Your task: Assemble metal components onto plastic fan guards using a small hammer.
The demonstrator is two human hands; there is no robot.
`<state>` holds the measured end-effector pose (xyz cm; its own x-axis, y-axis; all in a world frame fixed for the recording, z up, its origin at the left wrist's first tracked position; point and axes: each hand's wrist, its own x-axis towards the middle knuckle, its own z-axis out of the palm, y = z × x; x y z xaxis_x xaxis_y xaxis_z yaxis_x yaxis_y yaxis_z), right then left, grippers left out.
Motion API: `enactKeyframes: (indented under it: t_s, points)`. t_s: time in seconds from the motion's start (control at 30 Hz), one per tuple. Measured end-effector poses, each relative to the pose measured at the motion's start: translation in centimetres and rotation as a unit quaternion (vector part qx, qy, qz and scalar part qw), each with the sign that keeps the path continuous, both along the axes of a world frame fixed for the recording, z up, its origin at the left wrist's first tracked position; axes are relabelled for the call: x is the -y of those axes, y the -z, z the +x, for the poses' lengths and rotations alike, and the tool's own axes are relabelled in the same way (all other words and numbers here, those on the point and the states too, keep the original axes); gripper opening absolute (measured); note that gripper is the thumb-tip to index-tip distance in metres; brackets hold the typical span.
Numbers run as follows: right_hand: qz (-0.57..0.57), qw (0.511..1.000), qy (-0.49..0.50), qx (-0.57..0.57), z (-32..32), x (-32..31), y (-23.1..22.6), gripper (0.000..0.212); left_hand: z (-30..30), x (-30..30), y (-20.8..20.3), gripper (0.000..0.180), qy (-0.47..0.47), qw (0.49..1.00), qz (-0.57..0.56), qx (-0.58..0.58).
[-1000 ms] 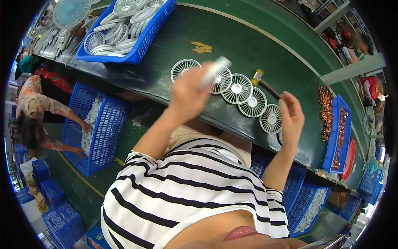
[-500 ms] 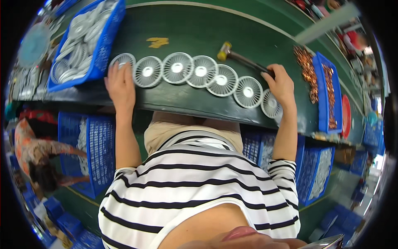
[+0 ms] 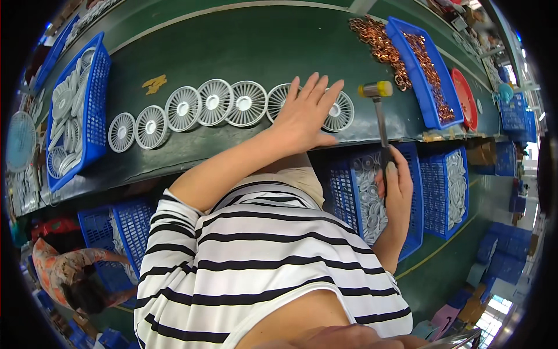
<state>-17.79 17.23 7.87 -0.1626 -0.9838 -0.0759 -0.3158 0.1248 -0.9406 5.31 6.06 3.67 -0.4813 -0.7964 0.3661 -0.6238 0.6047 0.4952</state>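
Observation:
A row of several round silvery-white slotted discs (image 3: 183,109) lies along the front part of the green table. My left hand (image 3: 302,116) is open, palm down with fingers stretched out, over the discs near the right end of the row. It partly covers two of them; whether it touches them is unclear. In my right hand (image 3: 397,186) is the dark handle of a hammer (image 3: 381,119). The hammer stands nearly upright in view, its yellow-tipped head (image 3: 375,89) to the right of the last disc (image 3: 338,111).
A blue basket (image 3: 96,110) of similar discs stands at the left. At the right are a blue tray (image 3: 412,75) of copper-coloured rings, a loose ring pile (image 3: 381,43) and a red tray (image 3: 463,99). Blue crates (image 3: 349,200) sit below the table; a person (image 3: 70,270) bends at lower left.
My left hand has gone from the leftmost disc to the right end of the row. My right hand has lifted the hammer off the table. The view has turned toward the right.

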Motion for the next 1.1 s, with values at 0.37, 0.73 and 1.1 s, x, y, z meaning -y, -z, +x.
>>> enactKeyframes:
  t_s: [0.37, 0.73, 1.1]
  points:
    - [0.007, 0.981, -0.067, -0.181, -1.3, -1.1, 2.0, 0.041, -2.8, 3.2, 0.2, 0.114, 0.015, 0.995, 0.095, 0.015]
    - [0.017, 0.968, -0.111, -0.224, -0.4, 3.0, 2.8, 0.037, -2.1, 3.9, 0.7, 0.114, 0.010, 0.995, 0.098, -0.020]
    - [0.026, 0.977, -0.149, -0.154, -0.9, -0.6, 2.4, 0.039, 5.6, 1.2, -0.8, 0.110, -0.024, 0.994, 0.065, 0.081]
